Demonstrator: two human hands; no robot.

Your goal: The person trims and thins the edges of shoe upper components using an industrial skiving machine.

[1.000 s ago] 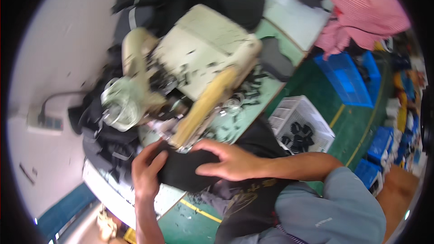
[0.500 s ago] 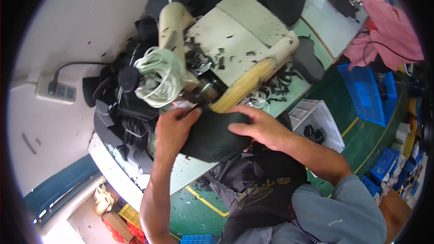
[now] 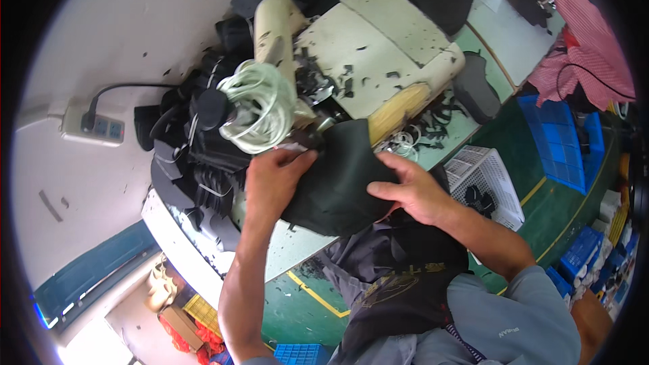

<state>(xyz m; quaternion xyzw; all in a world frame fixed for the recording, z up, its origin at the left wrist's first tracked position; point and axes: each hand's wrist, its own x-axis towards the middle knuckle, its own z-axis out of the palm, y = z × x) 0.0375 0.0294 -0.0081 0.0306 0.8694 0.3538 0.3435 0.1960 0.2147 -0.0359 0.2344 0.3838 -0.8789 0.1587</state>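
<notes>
A black piece of sheet material (image 3: pixel 341 186), broad and curved at the lower edge, is between my hands at the front of a cream-coloured machine (image 3: pixel 399 27). My left hand (image 3: pixel 272 179) pinches its upper left edge, close to the machine's metal working part. At the right edge, my right hand (image 3: pixel 416 192) holds it between the thumb and fingers; some fingertips are hidden under it. The piece's far tip rises in front of the metal part and covers some of it. A yellowish worn strip (image 3: pixel 402 109) runs along the machine's near edge.
A coil of pale cord (image 3: pixel 260 111) hangs by a cream cylinder (image 3: pixel 272 27). Dark cut pieces (image 3: pixel 216 155) crowd the left side, and scraps litter the tabletop (image 3: pixel 297 250). To the right are a white basket (image 3: pixel 487 186) and a blue crate (image 3: pixel 554 142). A power socket (image 3: pixel 94 127) is on the wall.
The black piece has been raised and turned, its far part now standing higher in front of the machine. My right hand has shifted slightly down its edge. The whole view has moved a little.
</notes>
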